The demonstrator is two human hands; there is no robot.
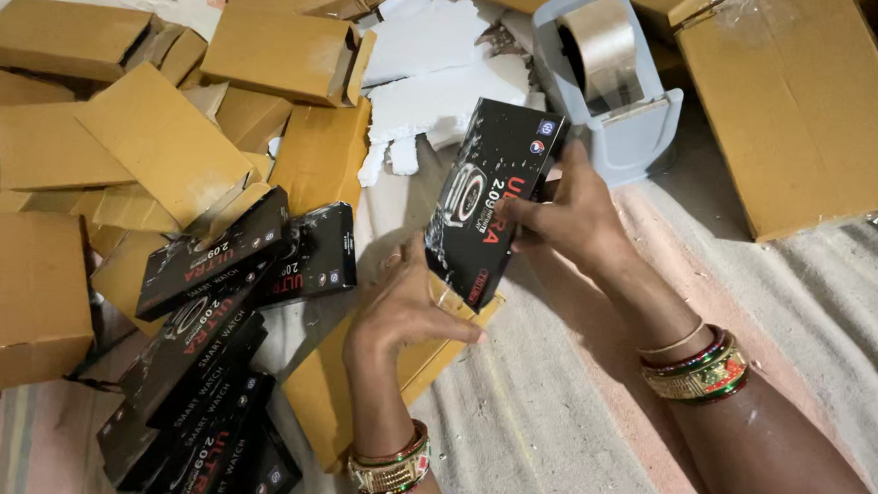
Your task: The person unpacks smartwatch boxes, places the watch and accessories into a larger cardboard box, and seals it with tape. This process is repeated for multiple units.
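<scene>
Black box (492, 195) at frame centre pinched by right hand (571, 214), tilted into brown carton (392, 375) steadied under pressed left hand (406, 310).

Tape dispenser (618, 81) behind held box (492, 200), cartons (164, 142) left.

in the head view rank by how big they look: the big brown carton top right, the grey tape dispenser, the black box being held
1. Big brown carton, cut off by the frame edge.
2. Grey tape dispenser and black box held in both hands look about alike; the box is nearer the camera, so I will not rank them.
</scene>
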